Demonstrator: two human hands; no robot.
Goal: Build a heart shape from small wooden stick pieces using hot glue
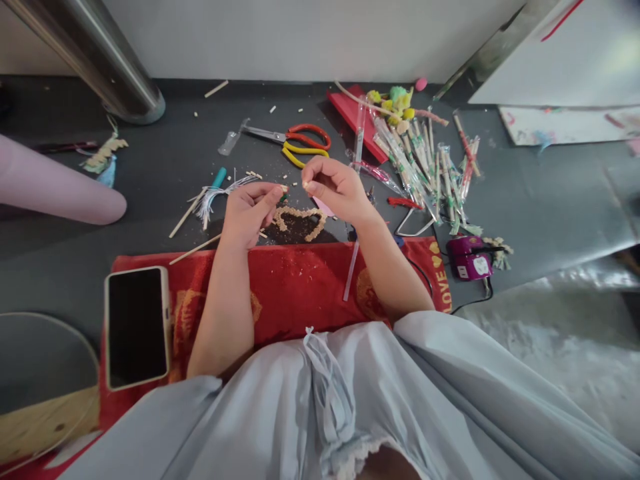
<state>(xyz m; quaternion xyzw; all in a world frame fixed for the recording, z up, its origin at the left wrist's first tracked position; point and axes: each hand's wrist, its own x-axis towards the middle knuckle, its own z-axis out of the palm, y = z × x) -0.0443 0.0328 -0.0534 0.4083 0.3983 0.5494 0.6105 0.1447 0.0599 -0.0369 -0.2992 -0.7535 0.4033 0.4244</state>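
We hold our left hand (250, 212) and right hand (334, 189) close together above a heart-shaped ring of small beige bits (299, 221) lying on the dark floor (150, 167). Each hand has its fingertips pressed together, pinching something tiny; what it is we cannot tell. A red cloth (295, 283) lies just below, with a phone (137, 327) on it. Scissors (295, 140) lie farther off.

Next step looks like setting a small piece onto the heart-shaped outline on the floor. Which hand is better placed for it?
Probably the right hand: its fingertips pinch a tiny pale bit just above the heart outline. The left hand is equally near but is closed around a small green-tipped tool.
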